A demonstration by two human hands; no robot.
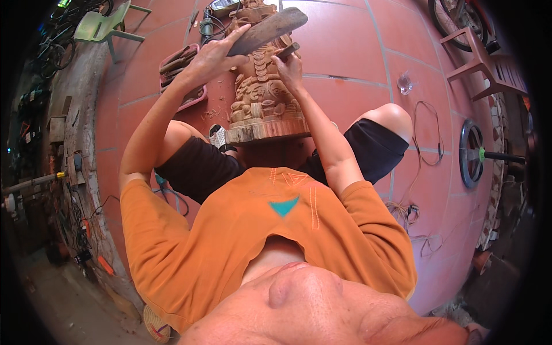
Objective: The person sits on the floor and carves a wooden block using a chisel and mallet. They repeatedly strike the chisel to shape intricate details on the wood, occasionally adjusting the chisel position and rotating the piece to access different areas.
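The wooden carving [261,95] stands upright on the tiled floor [351,52] between the person's knees, its base close to the black shorts; the left hand [214,57] has its fingers [233,35] wrapped round a long wooden mallet [270,29], held flat over the top of the carving; the right hand [289,66] is closed round a chisel [287,50], whose tip rests against the carved scales near the top, though the cutting edge itself is too small to make out. To cut cleanly here, I judge the chisel should sit firm and steady on the line before the mallet lands; blows should be short and light, since the relief is fine and a heavy stroke could chip it; the carving wants bracing with the legs so it does not rock. A tray of tools [181,72] lies just left of the carving, within reach; a plastic chair [106,26] stands well apart.
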